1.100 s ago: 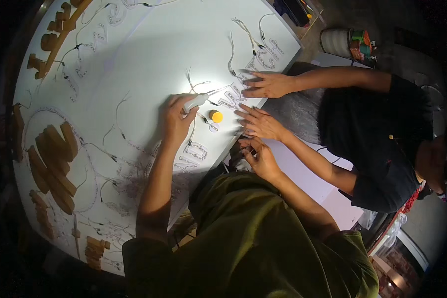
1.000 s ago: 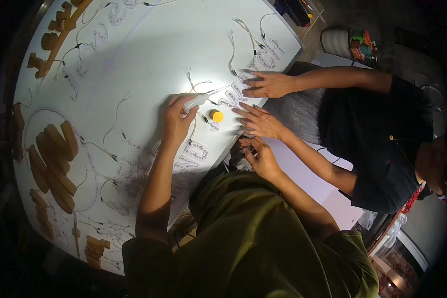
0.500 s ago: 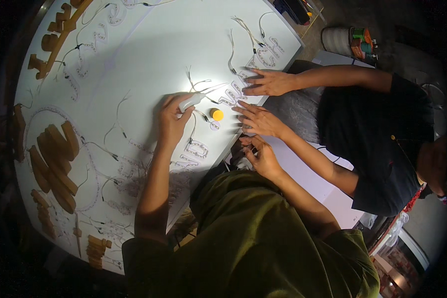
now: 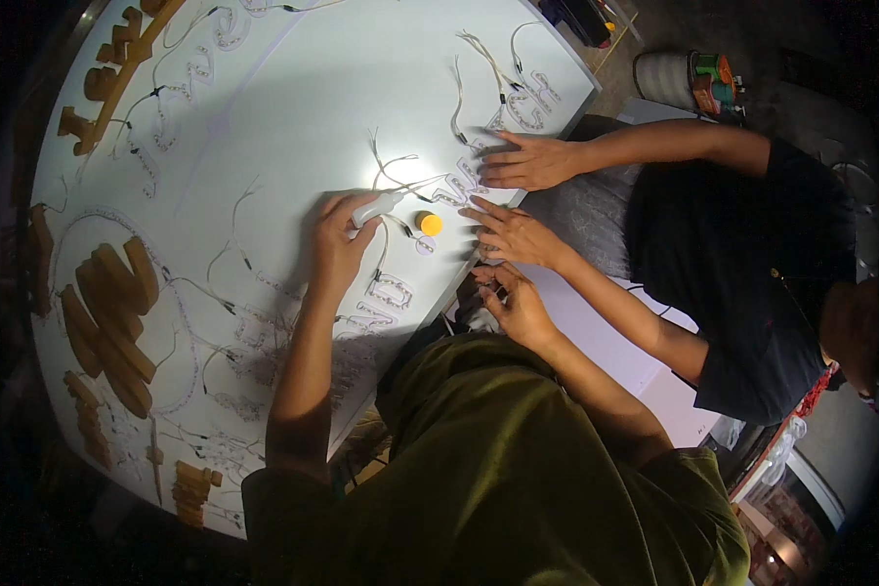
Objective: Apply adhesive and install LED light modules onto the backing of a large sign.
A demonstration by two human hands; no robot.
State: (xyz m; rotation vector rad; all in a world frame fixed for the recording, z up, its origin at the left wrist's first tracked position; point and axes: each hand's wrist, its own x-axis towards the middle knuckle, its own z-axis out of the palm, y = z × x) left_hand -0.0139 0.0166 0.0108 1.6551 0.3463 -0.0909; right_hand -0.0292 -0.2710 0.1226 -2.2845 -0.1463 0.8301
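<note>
My left hand (image 4: 342,232) is closed round a small white squeeze bottle (image 4: 375,208), tilted with its narrow end to the right, above the white table. Beside the bottle stands a yellow round cap (image 4: 429,224). Thin wires (image 4: 400,176) lie just past the bottle's tip, near clear letter-shaped pieces (image 4: 456,188) lined with small LED modules. At the table's near right edge my right hand (image 4: 520,307) is loosely curled, thumb and fingers apart, with nothing visible in it. A co-worker's two hands (image 4: 523,236) rest on the letter pieces across from me.
More LED letters (image 4: 385,298) with wire tails lie about the table (image 4: 313,107). Brown cut-out shapes (image 4: 112,313) are at the left. A co-worker in dark clothes (image 4: 742,254) is on the right, near a container (image 4: 664,80) and green and orange spools (image 4: 715,78).
The bottle in my left hand has tilted a little, its tip moving slightly down. My right hand and the co-worker's hands stay nearly in place.
</note>
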